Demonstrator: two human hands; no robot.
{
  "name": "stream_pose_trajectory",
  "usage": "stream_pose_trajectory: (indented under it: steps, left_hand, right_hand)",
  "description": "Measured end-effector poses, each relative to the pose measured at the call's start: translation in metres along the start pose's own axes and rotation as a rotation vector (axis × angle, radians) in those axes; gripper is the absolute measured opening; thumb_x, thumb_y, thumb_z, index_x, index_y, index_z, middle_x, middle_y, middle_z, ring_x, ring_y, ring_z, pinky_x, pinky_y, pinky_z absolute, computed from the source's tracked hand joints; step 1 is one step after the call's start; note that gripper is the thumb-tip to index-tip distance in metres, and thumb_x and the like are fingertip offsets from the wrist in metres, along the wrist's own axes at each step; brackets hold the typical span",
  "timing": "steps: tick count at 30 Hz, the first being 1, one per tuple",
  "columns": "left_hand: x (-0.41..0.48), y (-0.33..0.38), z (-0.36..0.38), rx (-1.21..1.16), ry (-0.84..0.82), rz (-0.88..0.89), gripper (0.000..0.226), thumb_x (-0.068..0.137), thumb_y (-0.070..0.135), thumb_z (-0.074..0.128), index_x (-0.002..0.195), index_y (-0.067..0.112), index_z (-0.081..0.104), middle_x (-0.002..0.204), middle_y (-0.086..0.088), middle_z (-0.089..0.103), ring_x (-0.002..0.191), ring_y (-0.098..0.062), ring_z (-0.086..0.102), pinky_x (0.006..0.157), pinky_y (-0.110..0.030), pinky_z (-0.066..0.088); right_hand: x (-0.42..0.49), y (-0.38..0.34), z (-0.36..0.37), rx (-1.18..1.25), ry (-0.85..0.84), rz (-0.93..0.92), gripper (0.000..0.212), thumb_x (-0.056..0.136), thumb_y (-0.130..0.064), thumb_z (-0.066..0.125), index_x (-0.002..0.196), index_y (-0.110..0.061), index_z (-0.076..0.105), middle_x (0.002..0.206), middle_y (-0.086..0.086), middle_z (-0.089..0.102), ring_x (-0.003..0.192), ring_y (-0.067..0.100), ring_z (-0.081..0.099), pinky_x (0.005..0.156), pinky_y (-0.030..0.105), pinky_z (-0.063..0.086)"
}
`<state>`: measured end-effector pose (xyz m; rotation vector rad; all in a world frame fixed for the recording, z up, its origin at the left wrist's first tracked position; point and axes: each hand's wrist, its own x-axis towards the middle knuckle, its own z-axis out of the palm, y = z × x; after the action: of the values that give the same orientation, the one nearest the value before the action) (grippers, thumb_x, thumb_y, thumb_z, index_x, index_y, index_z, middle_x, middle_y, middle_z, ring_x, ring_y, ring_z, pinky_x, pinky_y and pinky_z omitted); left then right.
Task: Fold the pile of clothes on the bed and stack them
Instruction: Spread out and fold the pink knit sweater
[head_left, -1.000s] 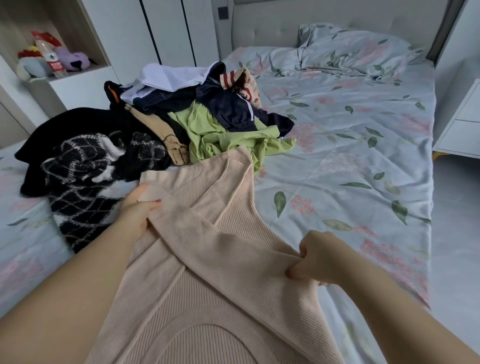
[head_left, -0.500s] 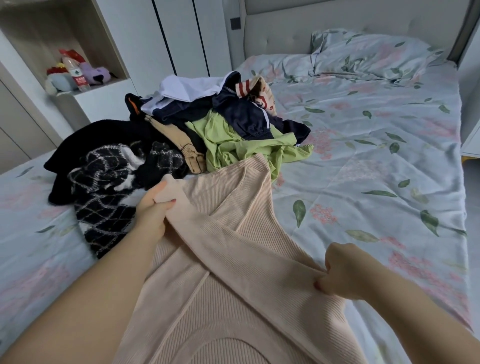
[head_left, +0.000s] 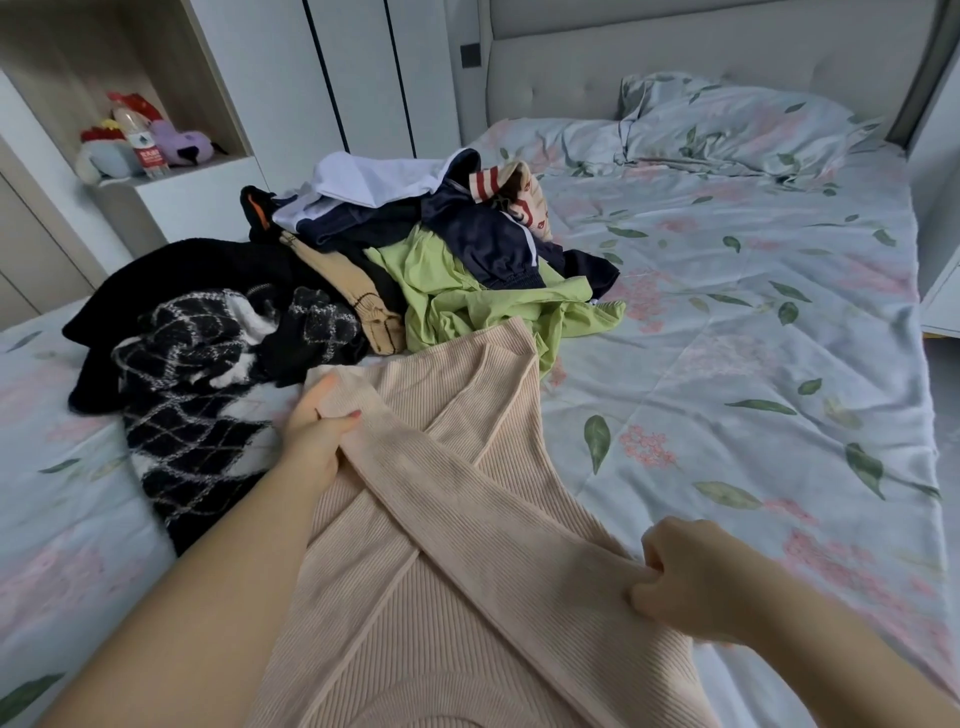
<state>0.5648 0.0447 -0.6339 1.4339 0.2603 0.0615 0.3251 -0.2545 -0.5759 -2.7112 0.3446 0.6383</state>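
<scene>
Stretching diagonally across the beige ribbed top (head_left: 395, 639), its sleeve (head_left: 457, 509) was gripped at the cuff by the left hand (head_left: 317, 431) and pinched by the right hand (head_left: 685, 582). The top was spread on the bed (head_left: 753, 395), touching the pile of clothes (head_left: 415, 270).

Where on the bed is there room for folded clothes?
The biggest bare patch of bedsheet lies right of the beige ribbed top and the clothes pile, below the pillow. A smaller patch lies near left, beside the black checked garment. The pile's side is crowded.
</scene>
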Motion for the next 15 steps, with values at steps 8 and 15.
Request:
stream_pose_trajectory:
  steps: [8,15]
  left_hand:
    - [0.009,-0.004,-0.01,0.472,0.057,0.093,0.074,0.081,0.004,0.075,0.146,0.014,0.042,0.139,-0.007,0.049,0.127,-0.03,0.049,0.103,-0.039,0.044]
    - [-0.047,0.01,-0.043,0.813,-0.092,0.186,0.075,0.076,0.017,0.084,0.141,0.007,0.048,0.14,-0.014,0.051,0.121,-0.023,0.055,0.1,-0.035,0.047]
  right_hand:
    - [0.01,0.004,0.007,-0.043,0.111,0.016,0.048,0.083,-0.05,0.068,0.065,-0.017,0.037,0.068,-0.004,0.046,0.054,0.011,0.04,0.049,0.023,0.032]
    - [-0.001,0.005,0.006,0.022,0.06,0.038,0.048,0.075,-0.046,0.075,0.085,-0.017,0.038,0.079,0.001,0.057,0.065,0.018,0.062,0.059,0.03,0.053]
